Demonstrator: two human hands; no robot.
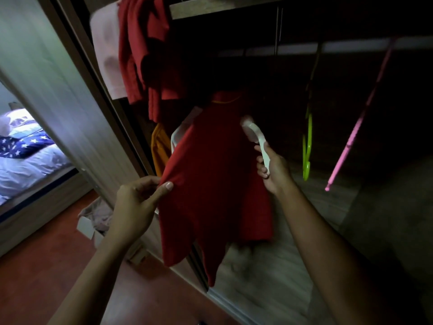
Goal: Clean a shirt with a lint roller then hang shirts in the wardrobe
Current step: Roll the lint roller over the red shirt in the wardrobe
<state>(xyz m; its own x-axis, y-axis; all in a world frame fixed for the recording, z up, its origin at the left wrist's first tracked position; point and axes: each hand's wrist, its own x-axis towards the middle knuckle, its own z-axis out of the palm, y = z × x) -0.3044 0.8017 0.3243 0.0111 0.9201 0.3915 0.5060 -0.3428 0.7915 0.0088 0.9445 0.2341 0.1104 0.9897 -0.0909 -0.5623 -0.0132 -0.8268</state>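
Red-brown floor [46, 266] meets the pale wood-grain wardrobe base [269, 277], bed [28, 165] left.

The head-worn camera looks forward and down, close, into the open wardrobe [269, 289].

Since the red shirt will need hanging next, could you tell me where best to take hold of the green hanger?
Probably take the green hanger by its neck under the hook, from the open front: it hangs free and empty on the rail.
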